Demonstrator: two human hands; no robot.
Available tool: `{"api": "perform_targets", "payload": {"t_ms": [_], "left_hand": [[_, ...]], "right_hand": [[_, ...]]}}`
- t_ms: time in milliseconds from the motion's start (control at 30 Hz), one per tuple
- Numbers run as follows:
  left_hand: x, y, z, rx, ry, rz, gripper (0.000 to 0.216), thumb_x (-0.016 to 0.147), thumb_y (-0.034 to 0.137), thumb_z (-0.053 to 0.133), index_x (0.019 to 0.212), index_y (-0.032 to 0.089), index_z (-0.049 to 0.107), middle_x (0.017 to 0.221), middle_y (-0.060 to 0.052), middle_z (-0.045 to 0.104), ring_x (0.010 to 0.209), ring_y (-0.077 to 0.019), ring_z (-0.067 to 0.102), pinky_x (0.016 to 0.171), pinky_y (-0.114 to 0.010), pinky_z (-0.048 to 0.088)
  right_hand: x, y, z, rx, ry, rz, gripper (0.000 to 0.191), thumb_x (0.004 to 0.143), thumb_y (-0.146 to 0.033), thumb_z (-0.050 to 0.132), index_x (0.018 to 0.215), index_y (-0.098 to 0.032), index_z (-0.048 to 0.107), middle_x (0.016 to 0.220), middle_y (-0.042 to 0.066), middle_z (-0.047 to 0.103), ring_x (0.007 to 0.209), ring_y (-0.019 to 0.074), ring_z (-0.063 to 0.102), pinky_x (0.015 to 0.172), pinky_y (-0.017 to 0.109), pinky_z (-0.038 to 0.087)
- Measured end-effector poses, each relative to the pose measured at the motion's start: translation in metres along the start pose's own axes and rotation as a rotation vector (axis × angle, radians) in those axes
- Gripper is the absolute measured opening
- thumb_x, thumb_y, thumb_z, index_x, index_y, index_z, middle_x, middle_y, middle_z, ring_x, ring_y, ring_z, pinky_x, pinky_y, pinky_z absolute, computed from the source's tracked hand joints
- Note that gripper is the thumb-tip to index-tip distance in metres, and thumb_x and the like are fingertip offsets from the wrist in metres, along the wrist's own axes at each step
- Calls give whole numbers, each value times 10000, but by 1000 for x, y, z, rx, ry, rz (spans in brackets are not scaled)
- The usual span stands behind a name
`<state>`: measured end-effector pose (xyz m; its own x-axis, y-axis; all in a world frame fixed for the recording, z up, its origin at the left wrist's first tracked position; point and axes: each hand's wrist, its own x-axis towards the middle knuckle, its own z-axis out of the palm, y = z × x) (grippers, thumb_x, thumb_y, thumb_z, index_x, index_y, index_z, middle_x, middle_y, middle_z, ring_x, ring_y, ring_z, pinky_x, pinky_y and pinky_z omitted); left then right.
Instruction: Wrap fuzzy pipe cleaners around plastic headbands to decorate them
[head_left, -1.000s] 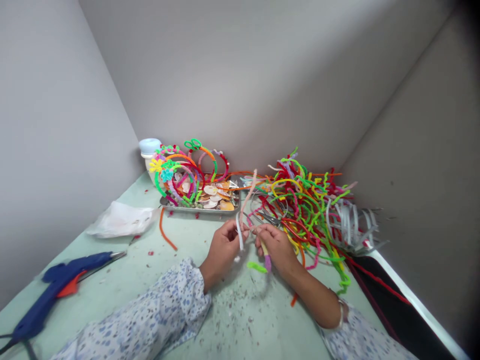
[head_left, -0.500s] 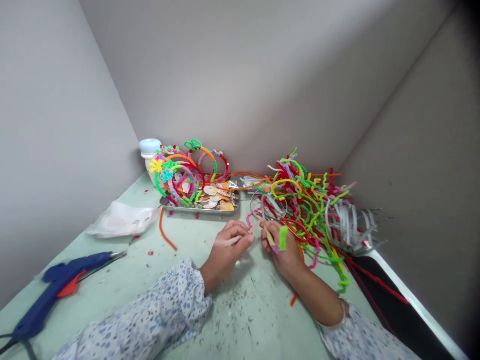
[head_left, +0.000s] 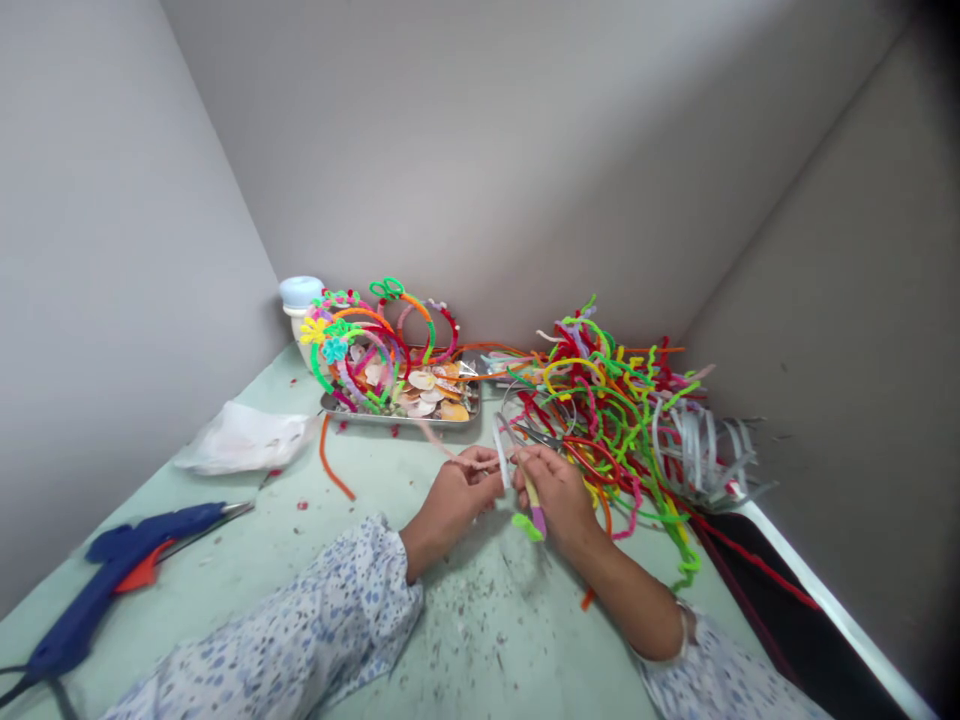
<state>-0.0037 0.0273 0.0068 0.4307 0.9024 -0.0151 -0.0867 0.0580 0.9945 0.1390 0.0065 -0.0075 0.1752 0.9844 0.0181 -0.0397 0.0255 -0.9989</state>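
Observation:
My left hand pinches a pale pink pipe cleaner, whose loose end sticks out toward the tray. Close beside it, my right hand is closed on a thin light-grey headband. Pale yellow and purple wrapping covers the headband's near end, and a bright green tip hangs below the fingers. Both hands meet above the table, the pink strand running to the headband between them. My fingers partly hide where the two touch. Scissors with orange-red handles lie just behind my right hand.
A tangled heap of pipe cleaners and plain grey headbands fill the right. Colourful wrapped headbands stand in a metal tray. At left lie a blue glue gun, a white plastic bag and an orange pipe cleaner.
The headband in my right hand has turned, its green tip swinging down and left. The pink pipe cleaner's loose end now extends up and left, past my left hand.

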Motion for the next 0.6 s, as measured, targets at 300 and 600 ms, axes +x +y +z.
{"api": "perform_targets", "payload": {"t_ms": [300, 600], "left_hand": [[4, -6, -2, -45, 67, 51, 304, 705, 390, 677, 840, 123, 623, 636, 3, 553, 475, -58, 405, 443, -194, 285], [5, -5, -6, 56, 101, 37, 219, 728, 360, 631, 726, 142, 620, 483, 41, 457, 442, -71, 372, 436, -206, 251]], "right_hand": [[-7, -3, 3, -131, -69, -78, 229, 816, -412, 511, 723, -208, 557, 562, -30, 550, 423, 124, 483, 424, 239, 386], [-8, 0, 5, -168, -104, -83, 257, 831, -419, 499, 706, -203, 562, 564, -20, 563, 425, 118, 482, 433, 235, 384]]}}
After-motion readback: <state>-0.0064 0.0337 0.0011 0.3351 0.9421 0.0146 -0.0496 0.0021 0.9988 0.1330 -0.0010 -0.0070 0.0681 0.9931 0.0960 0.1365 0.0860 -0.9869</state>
